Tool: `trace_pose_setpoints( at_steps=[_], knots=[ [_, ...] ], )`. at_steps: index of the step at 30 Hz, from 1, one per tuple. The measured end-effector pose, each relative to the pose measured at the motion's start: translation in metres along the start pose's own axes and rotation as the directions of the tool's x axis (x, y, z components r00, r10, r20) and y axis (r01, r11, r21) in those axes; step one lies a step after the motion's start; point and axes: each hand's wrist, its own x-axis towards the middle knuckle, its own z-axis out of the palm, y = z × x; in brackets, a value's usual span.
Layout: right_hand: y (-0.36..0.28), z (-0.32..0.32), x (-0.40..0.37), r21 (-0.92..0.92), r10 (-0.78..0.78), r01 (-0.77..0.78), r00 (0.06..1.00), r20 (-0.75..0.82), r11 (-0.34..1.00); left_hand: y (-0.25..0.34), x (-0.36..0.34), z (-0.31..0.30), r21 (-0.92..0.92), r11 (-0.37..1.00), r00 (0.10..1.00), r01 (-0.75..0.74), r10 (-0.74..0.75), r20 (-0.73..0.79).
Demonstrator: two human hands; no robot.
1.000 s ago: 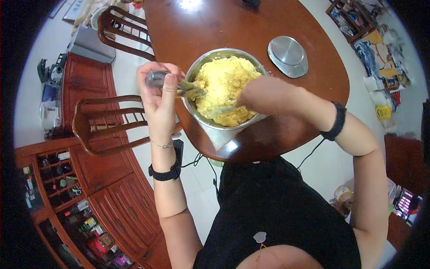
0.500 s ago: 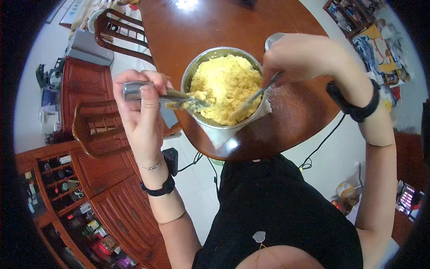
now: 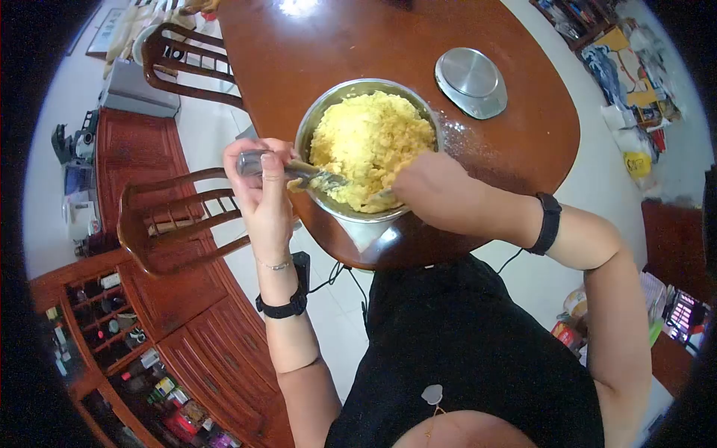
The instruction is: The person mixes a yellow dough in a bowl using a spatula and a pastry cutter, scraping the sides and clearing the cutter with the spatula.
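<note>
Your left hand (image 3: pixel 260 179) grips a metal-handled utensil (image 3: pixel 252 162), its head in the yellow mash (image 3: pixel 370 142). Your right hand (image 3: pixel 435 187) is curled around a second utensil (image 3: pixel 382 194), mostly hidden, at the mash's near edge. The mash fills a metal bowl (image 3: pixel 304 134) on the table (image 3: pixel 336 48), near the scale (image 3: pixel 470 75).

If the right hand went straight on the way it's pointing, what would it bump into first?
Most likely the yellow mash heaped in the metal bowl, just ahead of the right hand, though its height above the mash is unclear.
</note>
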Motion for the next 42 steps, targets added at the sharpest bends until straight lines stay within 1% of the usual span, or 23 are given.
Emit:
trace_pose_setpoints(
  at_steps=[1,2,3,4,7,9,10,12,13,15,18,22,26,28,31,33,38,40,42],
  knots=[
    [0.0,0.002,-0.001,-0.004,0.005,-0.005,1.0,-0.003,1.0,-0.001,-0.001,0.0,0.002,1.0,1.0,-0.005,0.005,0.004],
    [0.001,0.004,0.0,-0.058,0.146,-0.137,0.969,0.199,0.989,-0.004,-0.002,-0.001,-0.001,1.0,1.0,-0.007,0.007,0.012],
    [0.003,0.004,0.001,-0.136,0.286,-0.252,0.879,0.381,0.958,-0.008,-0.004,-0.002,0.006,1.0,0.999,-0.016,0.016,0.042],
    [0.006,0.002,0.001,-0.14,0.287,-0.252,0.883,0.371,0.957,-0.008,-0.004,-0.001,0.015,0.999,0.997,-0.028,0.027,0.072],
    [0.016,-0.011,0.004,-0.158,0.305,-0.265,0.879,0.367,0.951,-0.005,-0.001,0.001,-0.007,1.0,0.997,-0.026,0.027,0.077],
    [0.02,-0.022,0.011,-0.224,0.307,-0.238,0.88,0.362,0.945,-0.002,0.002,0.0,-0.013,0.999,0.996,-0.031,0.032,0.083],
    [0.023,-0.027,0.014,-0.224,0.307,-0.238,0.881,0.361,0.945,0.0,0.003,0.0,-0.029,0.999,0.996,-0.045,0.047,0.073],
    [0.03,-0.036,0.019,-0.165,0.34,-0.298,0.859,0.383,0.94,0.006,0.006,0.0,-0.044,0.997,0.996,-0.063,0.066,0.061],
    [0.032,-0.039,0.021,-0.165,0.337,-0.295,0.86,0.383,0.941,0.009,0.008,0.0,-0.041,0.996,0.994,-0.078,0.081,0.072],
    [0.037,-0.045,0.022,-0.094,0.372,-0.362,0.864,0.34,0.927,0.018,0.01,0.003,-0.017,0.996,0.993,-0.09,0.091,0.068],
    [0.048,-0.054,0.023,-0.082,0.342,-0.334,0.886,0.313,0.939,0.026,0.014,0.007,-0.007,0.992,0.989,-0.128,0.128,0.069],
    [0.054,-0.055,0.028,-0.14,0.374,-0.348,0.88,0.293,0.927,0.028,0.019,0.006,-0.036,0.986,0.985,-0.164,0.166,0.056],
    [0.08,-0.04,0.033,-0.164,0.408,-0.376,0.872,0.27,0.912,0.029,0.022,0.001,-0.002,0.98,0.978,-0.201,0.201,0.059],
    [0.088,-0.036,0.039,-0.179,0.461,-0.425,0.823,0.332,0.887,0.033,0.021,0.0,-0.006,0.979,0.979,-0.201,0.202,0.024],
    [0.098,-0.033,0.043,-0.152,0.482,-0.458,0.815,0.323,0.876,0.039,0.019,-0.001,0.03,0.975,0.975,-0.222,0.221,0.028],
    [0.104,-0.035,0.043,-0.144,0.485,-0.464,0.817,0.312,0.874,0.047,0.015,0.001,0.063,0.97,0.972,-0.233,0.234,-0.008],
    [0.11,-0.05,0.04,-0.152,0.461,-0.436,0.827,0.321,0.887,0.064,0.01,0.007,0.047,0.957,0.958,-0.287,0.287,0.011],
    [0.108,-0.059,0.04,-0.078,0.549,-0.57,0.734,0.4,0.818,0.067,0.007,0.009,0.02,0.955,0.955,-0.297,0.297,0.028],
    [0.102,-0.069,0.041,-0.079,0.54,-0.564,0.727,0.425,0.822,0.064,0.005,0.011,0.025,0.952,0.951,-0.306,0.304,0.05]
  ],
)
